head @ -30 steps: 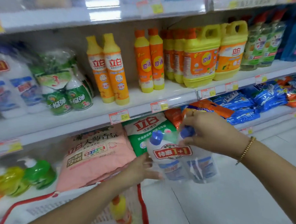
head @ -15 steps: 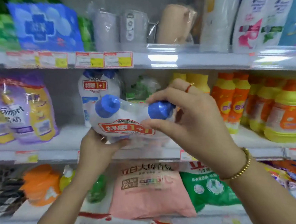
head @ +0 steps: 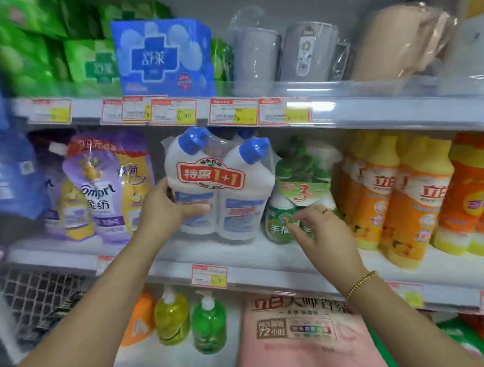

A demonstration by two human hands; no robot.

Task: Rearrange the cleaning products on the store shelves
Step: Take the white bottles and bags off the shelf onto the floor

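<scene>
Twin-pack now on the shelf: left hand still curled round it, right hand released, fingers loose, at its four o'clock. Nearly placed.

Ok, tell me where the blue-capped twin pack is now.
Head view, centre: the twin pack stands on the middle shelf between the purple pouches and the green bottle pack, with the left hand gripping its lower left.
</scene>
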